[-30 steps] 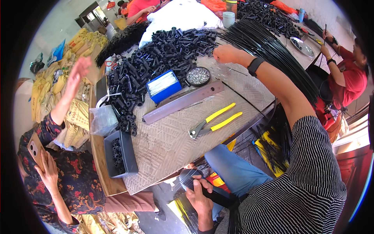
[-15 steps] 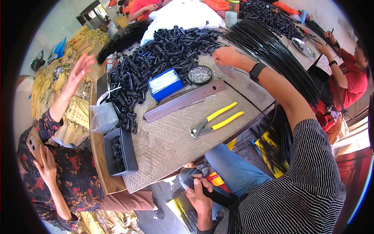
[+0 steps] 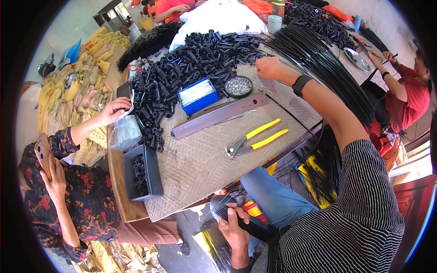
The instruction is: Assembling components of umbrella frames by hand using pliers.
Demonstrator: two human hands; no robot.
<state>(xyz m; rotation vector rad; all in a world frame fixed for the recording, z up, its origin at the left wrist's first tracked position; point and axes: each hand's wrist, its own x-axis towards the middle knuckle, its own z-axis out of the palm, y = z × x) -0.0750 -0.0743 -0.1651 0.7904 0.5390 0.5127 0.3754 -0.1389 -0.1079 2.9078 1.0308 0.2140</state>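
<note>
My right hand [image 3: 269, 68], with a black band on its wrist, is closed at the far side of the table, beside the heap of black plastic tubes [image 3: 191, 59]. Its fingers are curled away from view, so what they hold cannot be seen. Low in the view, my left hand [image 3: 235, 230] is wrapped round a bundle of thin black rods [image 3: 255, 231] near my lap. Yellow-handled pliers [image 3: 255, 140] lie with jaws apart on the tabletop. Behind them are a flat metal bar [image 3: 218, 117], a blue box of thin pale sticks [image 3: 198, 97] and a round dish of small shiny pieces [image 3: 238, 86].
A grey bin [image 3: 143, 175] of black parts stands at the left table edge, beside a clear plastic bag [image 3: 125, 133]. Long black rods [image 3: 318, 66] lie at the right. A co-worker with a phone [image 3: 43, 154] stands left; another in red [image 3: 405, 102] sits right.
The left co-worker's raised hand has come down to the table edge by the plastic bag. The view has shifted slightly. My hands keep nearly the same pose.
</note>
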